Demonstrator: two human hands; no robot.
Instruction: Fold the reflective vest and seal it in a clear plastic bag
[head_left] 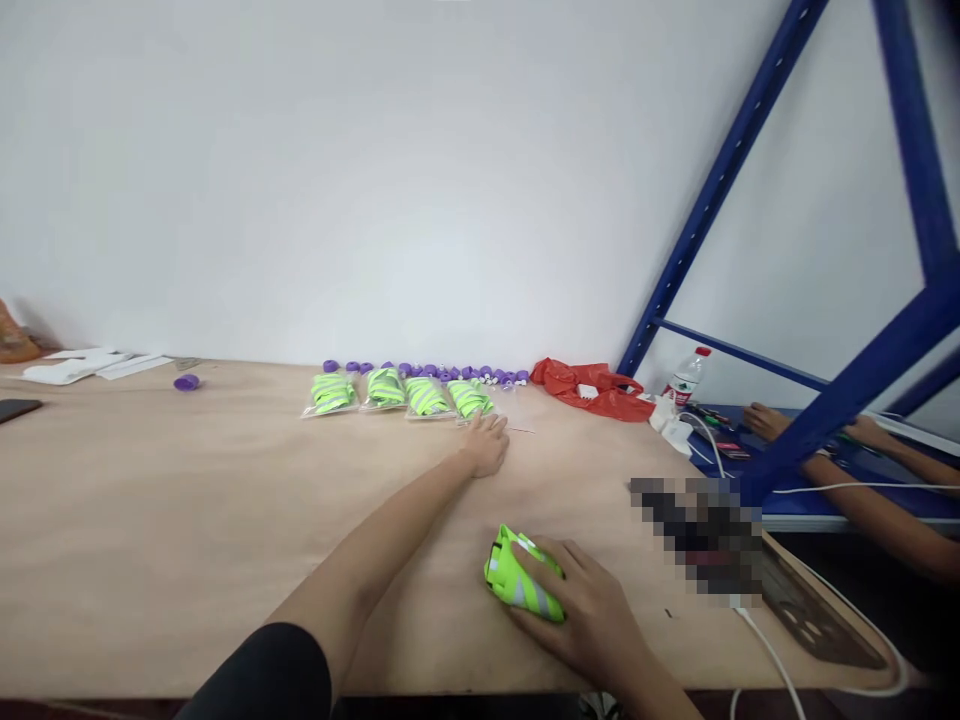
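Vest (523, 581): folded neon bundle near the worktop's (150, 500) front edge, right of centre.
Right hand (592, 612): fingers curled loosely over the vest, pressing it down.
Left hand (487, 444): stretched out flat, fingers relaxed, holding nothing, touching the last bagged vest (470, 399) in the back row.
Handling: looks light, soft and squishy, probably slippery fabric; I'd pinch across the whole fold.

Four bagged green vests (401, 393), one loose vest (521, 580), one bottle (686, 377).
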